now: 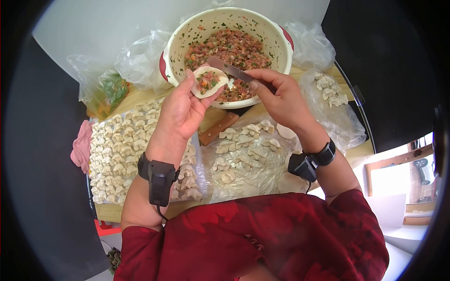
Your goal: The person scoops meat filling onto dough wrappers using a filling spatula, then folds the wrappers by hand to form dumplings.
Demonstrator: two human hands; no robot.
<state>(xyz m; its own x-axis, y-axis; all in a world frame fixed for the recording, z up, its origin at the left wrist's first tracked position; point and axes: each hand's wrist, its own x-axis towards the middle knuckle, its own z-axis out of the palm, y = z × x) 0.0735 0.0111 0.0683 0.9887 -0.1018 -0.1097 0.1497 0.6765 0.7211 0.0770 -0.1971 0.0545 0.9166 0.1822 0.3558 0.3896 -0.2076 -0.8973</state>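
My left hand holds a round dumpling wrapper open on its fingers, in front of the bowl's near rim. A small heap of meat filling lies in the wrapper's middle. My right hand is closed round the end of a flat, narrow spreading blade. The blade's far end reaches just above the wrapper's top edge. Beneath both hands stands a large cream bowl with red handles, holding minced filling flecked with green and orange.
Rows of folded dumplings cover a tray on the left. Several more dumplings lie on plastic film before me, with loose wrappers beside them. A bag with dumplings sits right; a bag of greens and pink cloth left.
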